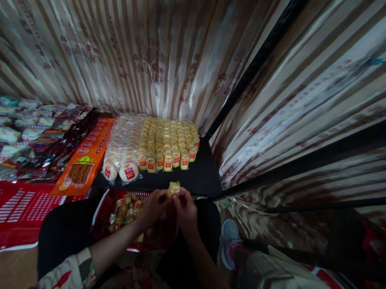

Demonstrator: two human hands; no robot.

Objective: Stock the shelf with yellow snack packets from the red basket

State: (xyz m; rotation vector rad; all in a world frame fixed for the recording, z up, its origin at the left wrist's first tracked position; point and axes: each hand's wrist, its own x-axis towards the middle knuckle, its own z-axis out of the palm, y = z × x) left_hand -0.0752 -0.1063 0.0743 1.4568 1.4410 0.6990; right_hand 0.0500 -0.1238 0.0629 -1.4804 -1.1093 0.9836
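Note:
A small yellow wrapped cake [174,189] with a clear wrapper is pinched between my two hands, above the front edge of the black table [207,175]. My left hand [155,205] grips its left side with fingers closed. On its right side, the thumb and fingers of my right hand [187,209] press against it. Below my hands, a red basket [100,215] rests between my legs and holds several more wrapped cakes [125,210]. Rows of the same yellow cakes [167,143] stand upright on the table just beyond my hands.
Left of the rows lie round white packaged pastries [128,169], an orange snack packet [85,160], dark packets [64,137] and white packets [7,135]. Another red basket [17,213] is at the left. Black poles [255,66] and a striped curtain [152,52] enclose the table. A person's shoe [229,241] is at right.

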